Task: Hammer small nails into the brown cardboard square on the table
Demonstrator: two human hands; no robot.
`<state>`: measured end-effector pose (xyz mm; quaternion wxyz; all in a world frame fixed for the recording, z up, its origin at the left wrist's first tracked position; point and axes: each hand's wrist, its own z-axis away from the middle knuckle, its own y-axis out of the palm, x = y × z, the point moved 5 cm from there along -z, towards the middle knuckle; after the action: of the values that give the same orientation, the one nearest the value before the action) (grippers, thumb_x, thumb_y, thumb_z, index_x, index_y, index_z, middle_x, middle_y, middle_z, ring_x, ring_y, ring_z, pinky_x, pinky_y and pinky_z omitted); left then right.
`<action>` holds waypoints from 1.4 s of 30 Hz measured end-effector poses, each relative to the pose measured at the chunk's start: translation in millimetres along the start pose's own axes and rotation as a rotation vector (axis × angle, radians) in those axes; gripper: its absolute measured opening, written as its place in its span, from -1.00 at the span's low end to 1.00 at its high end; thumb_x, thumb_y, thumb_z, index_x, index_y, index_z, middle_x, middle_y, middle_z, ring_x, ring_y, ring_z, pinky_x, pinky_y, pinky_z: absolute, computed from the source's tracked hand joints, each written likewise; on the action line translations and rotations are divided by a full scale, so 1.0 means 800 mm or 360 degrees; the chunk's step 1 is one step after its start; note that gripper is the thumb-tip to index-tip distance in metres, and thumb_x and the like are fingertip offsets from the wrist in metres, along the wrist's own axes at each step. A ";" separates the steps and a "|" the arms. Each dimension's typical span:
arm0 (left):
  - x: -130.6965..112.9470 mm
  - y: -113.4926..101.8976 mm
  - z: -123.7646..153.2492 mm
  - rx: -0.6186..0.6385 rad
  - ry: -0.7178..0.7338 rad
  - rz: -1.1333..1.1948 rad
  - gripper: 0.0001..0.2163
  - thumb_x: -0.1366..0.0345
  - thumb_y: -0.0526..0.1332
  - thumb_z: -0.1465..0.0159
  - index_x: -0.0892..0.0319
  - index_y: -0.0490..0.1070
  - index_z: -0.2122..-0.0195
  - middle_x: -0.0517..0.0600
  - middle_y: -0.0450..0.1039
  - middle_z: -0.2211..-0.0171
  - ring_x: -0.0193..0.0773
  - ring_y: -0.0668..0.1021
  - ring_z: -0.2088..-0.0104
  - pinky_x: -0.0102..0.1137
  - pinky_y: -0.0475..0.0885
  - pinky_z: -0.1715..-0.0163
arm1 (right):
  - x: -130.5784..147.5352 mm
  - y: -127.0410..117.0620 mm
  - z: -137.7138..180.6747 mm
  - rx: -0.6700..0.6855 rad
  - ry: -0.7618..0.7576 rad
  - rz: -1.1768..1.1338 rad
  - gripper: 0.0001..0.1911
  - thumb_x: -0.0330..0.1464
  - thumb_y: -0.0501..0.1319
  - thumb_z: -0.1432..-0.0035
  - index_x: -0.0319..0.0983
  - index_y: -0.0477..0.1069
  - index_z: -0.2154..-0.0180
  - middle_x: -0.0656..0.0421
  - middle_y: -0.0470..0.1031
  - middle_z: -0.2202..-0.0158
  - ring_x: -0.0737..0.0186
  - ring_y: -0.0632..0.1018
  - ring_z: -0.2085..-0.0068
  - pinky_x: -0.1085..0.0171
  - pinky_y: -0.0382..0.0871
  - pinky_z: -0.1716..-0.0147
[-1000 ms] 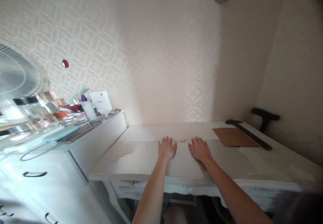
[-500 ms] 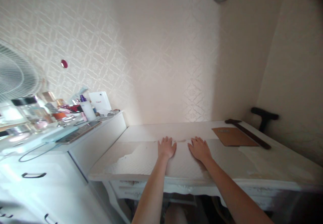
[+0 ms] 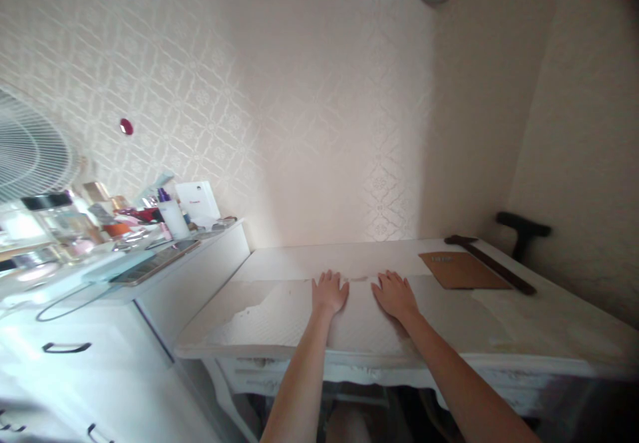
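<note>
My left hand (image 3: 329,293) lies palm down on the white table (image 3: 279,257), its fingers spread and nothing in it. Beside it, a short gap away, my right hand (image 3: 395,295) also rests flat with the fingers apart. Under and around both hands the tabletop covering is worn and peeling in patches. To the right of my right hand lies a brown piece of cardboard (image 3: 462,273) with some small shiny pieces, possibly nails, near its far edge. A dark hammer (image 3: 499,271) lies along the cardboard's right side, its head toward the wall.
A white drawer cabinet (image 3: 200,277) adjoins the table on the left. On it stand bottles, jars, a spray bottle (image 3: 173,217), a white box (image 3: 198,202) and a phone (image 3: 156,262). A fan (image 3: 32,147) is at far left. A black T-shaped handle (image 3: 523,229) rises behind the table's right side.
</note>
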<state>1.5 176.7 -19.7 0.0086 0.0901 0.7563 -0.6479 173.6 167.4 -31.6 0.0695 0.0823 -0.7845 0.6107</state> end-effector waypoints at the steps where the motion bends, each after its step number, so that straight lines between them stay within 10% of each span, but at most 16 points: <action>1: 0.000 0.000 0.000 -0.0003 0.0001 0.0002 -0.50 0.01 -0.21 -0.29 0.11 0.12 -0.16 0.08 0.03 -0.23 -0.06 0.08 -0.22 -0.03 -0.03 -0.13 | 0.000 0.000 0.000 0.0001 0.0002 -0.0003 -0.52 -0.23 -0.08 -0.22 -0.36 0.24 -0.07 -0.11 0.18 -0.15 0.03 0.14 -0.18 0.03 -0.08 -0.10; 42: -0.001 -0.001 0.002 -0.0006 0.0000 0.0006 -0.51 0.02 -0.21 -0.29 0.11 0.13 -0.15 0.08 0.04 -0.22 -0.07 0.09 -0.22 -0.04 -0.03 -0.13 | 0.000 0.001 0.000 0.0010 0.0004 0.0008 -0.50 -0.22 -0.08 -0.22 -0.35 0.22 -0.10 -0.11 0.17 -0.16 0.02 0.12 -0.19 0.03 -0.08 -0.10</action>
<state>1.9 175.3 -18.9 0.0100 0.0916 0.7575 -0.6463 173.8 167.4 -32.0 0.0687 0.0798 -0.7826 0.6135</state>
